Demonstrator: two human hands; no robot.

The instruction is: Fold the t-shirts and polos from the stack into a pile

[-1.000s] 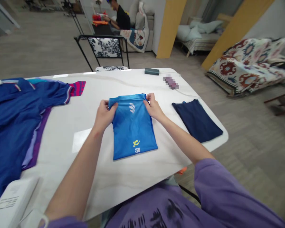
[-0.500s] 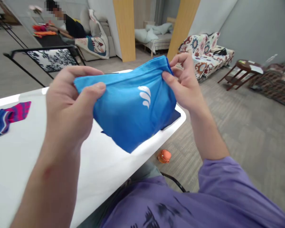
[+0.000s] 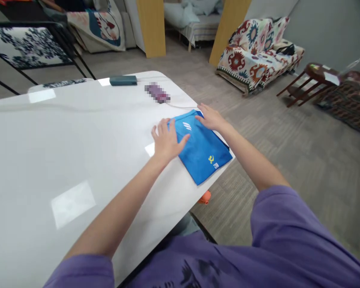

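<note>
A folded blue garment lies flat near the right-hand corner of the white table. It carries a white striped logo and a small yellow and white print by its near edge. A darker layer peeks out along its right side. My left hand is open with fingers spread, resting at the garment's left edge. At the far right corner, my right hand lies on the cloth with its fingers stretched out. Neither hand grips the garment.
Behind the garment are a blurred phone-like object, a thin cable, and a dark green box-shaped object. An orange item sits on the floor beside the table. A black-framed chair stands beyond the far edge.
The blue garment, held up between both hands before, now lies on the table. Both hands have let go and lie spread on it. The view has tilted down.
</note>
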